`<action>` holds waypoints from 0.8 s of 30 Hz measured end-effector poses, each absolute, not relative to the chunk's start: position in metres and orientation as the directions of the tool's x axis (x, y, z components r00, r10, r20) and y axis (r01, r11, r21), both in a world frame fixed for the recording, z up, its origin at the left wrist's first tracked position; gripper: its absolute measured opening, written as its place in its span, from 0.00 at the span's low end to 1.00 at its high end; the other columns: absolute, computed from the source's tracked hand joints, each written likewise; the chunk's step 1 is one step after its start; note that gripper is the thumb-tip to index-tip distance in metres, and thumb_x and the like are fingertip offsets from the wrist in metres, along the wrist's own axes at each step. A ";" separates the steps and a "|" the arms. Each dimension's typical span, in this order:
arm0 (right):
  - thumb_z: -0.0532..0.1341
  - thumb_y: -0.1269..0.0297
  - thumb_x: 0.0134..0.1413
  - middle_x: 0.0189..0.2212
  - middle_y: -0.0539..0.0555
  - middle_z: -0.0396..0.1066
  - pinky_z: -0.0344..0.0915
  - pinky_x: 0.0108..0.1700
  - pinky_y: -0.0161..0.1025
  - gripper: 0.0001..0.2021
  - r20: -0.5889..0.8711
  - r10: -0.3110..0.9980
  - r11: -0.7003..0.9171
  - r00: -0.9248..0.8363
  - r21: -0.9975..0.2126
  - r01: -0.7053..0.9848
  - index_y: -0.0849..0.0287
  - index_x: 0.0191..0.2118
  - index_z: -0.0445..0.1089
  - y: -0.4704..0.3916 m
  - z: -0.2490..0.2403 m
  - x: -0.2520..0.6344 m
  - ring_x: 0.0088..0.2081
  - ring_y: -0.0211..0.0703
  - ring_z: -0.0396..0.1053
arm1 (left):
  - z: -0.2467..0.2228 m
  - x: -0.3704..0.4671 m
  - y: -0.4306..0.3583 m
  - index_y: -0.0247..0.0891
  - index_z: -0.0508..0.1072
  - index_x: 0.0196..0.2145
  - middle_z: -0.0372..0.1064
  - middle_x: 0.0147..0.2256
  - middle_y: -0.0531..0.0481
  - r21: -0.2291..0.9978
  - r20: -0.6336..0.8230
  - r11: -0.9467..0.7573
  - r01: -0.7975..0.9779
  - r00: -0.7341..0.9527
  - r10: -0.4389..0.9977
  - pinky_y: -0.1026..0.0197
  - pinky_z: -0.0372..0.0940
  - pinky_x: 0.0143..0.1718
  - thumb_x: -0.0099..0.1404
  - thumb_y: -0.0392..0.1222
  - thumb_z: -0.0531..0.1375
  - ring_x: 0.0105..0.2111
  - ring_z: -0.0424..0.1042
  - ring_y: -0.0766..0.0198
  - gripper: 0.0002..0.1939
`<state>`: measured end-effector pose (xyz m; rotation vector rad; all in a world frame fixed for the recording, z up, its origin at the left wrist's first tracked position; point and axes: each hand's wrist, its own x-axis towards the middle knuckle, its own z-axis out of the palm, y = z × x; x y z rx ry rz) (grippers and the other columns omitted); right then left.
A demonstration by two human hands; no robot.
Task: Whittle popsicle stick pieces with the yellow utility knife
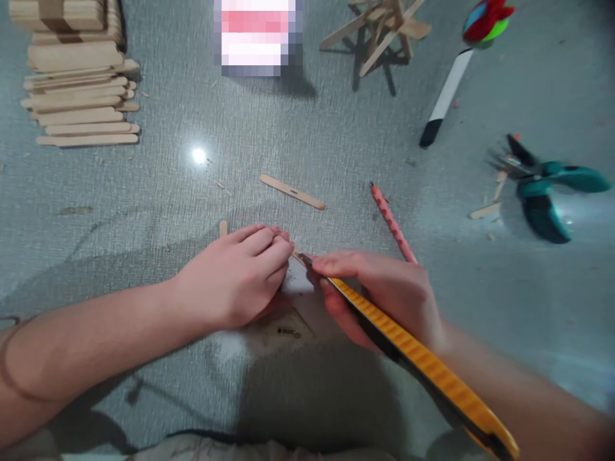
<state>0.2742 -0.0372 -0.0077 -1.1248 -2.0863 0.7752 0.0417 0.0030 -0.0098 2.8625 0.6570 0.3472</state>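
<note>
My right hand (369, 288) grips a yellow and black utility knife (408, 339), its blade tip pointing up and left. The blade meets a narrow wooden craft stick (298, 256) that my left hand (240, 275) pins down with curled fingers. Most of that stick is hidden under the fingers. Just behind my left hand, the rounded end of a craft stick (223, 228) pokes out. Farther up lies another craft stick (293, 191) with a small dark slot at its middle. A pale sheet or mat (300, 282) shows beneath both hands.
Stacked craft sticks (77, 96) lie at upper left. A blurred-out object (254, 32) stands at the top, beside a stick structure (384, 32). To the right are a pink pencil (391, 221), a white marker-like pen (446, 93) and teal-handled pliers (538, 182) near stick scraps.
</note>
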 end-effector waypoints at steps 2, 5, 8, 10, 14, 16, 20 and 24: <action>0.60 0.73 0.55 0.33 0.52 0.79 0.77 0.33 0.43 0.13 0.247 0.867 0.455 -0.432 -0.746 0.486 0.52 0.45 0.68 -0.038 -0.008 0.275 0.32 0.46 0.79 | -0.009 0.042 0.003 0.23 0.76 0.49 0.75 0.50 0.40 0.226 0.189 -0.887 0.402 0.876 0.445 0.50 0.69 0.59 0.77 0.45 0.50 0.52 0.74 0.50 0.22; 0.61 0.73 0.55 0.33 0.53 0.79 0.77 0.34 0.43 0.13 0.251 0.867 0.452 -0.430 -0.760 0.467 0.53 0.45 0.69 -0.039 -0.009 0.276 0.33 0.47 0.80 | -0.009 0.041 0.004 0.24 0.76 0.49 0.74 0.50 0.42 0.230 0.157 -0.882 0.411 0.879 0.450 0.51 0.68 0.61 0.77 0.46 0.49 0.53 0.73 0.51 0.23; 0.60 0.74 0.57 0.34 0.53 0.79 0.78 0.36 0.42 0.13 0.262 0.867 0.452 -0.424 -0.772 0.447 0.52 0.46 0.70 -0.039 -0.010 0.277 0.34 0.46 0.80 | -0.009 0.040 0.005 0.26 0.76 0.49 0.74 0.50 0.42 0.240 0.149 -0.882 0.406 0.882 0.446 0.52 0.67 0.61 0.77 0.49 0.50 0.53 0.72 0.52 0.23; 0.59 0.75 0.58 0.34 0.53 0.80 0.79 0.36 0.41 0.14 0.272 0.865 0.457 -0.423 -0.775 0.437 0.51 0.47 0.70 -0.039 -0.010 0.279 0.34 0.45 0.80 | -0.010 0.040 0.005 0.26 0.77 0.48 0.74 0.50 0.41 0.246 0.157 -0.884 0.397 0.884 0.440 0.52 0.67 0.62 0.76 0.50 0.52 0.53 0.72 0.51 0.23; 0.60 0.78 0.56 0.33 0.52 0.80 0.79 0.35 0.39 0.17 0.325 0.865 0.479 -0.383 -0.761 0.436 0.51 0.47 0.71 -0.036 -0.008 0.281 0.33 0.43 0.80 | -0.011 0.040 0.005 0.25 0.77 0.46 0.74 0.50 0.40 0.240 0.175 -0.890 0.388 0.884 0.433 0.51 0.68 0.61 0.75 0.48 0.53 0.53 0.72 0.50 0.21; 0.60 0.78 0.56 0.33 0.52 0.80 0.80 0.36 0.39 0.16 0.321 0.867 0.475 -0.382 -0.763 0.437 0.51 0.46 0.71 -0.034 -0.009 0.280 0.33 0.43 0.80 | -0.011 0.040 0.005 0.26 0.77 0.46 0.74 0.50 0.40 0.232 0.172 -0.890 0.392 0.884 0.434 0.50 0.68 0.60 0.75 0.47 0.53 0.52 0.72 0.51 0.21; 0.60 0.78 0.56 0.34 0.53 0.81 0.81 0.36 0.42 0.16 0.290 0.862 0.473 -0.417 -0.757 0.451 0.50 0.46 0.71 -0.032 -0.012 0.277 0.32 0.45 0.80 | -0.011 0.041 0.004 0.27 0.77 0.46 0.74 0.50 0.40 0.224 0.173 -0.890 0.396 0.883 0.436 0.51 0.69 0.60 0.75 0.44 0.51 0.53 0.72 0.52 0.20; 0.59 0.78 0.56 0.35 0.53 0.81 0.80 0.35 0.41 0.17 0.291 0.860 0.477 -0.420 -0.753 0.455 0.50 0.47 0.71 -0.033 -0.013 0.278 0.33 0.45 0.80 | -0.010 0.041 0.005 0.26 0.77 0.46 0.74 0.49 0.41 0.223 0.176 -0.892 0.394 0.884 0.434 0.51 0.68 0.60 0.75 0.42 0.51 0.52 0.72 0.52 0.19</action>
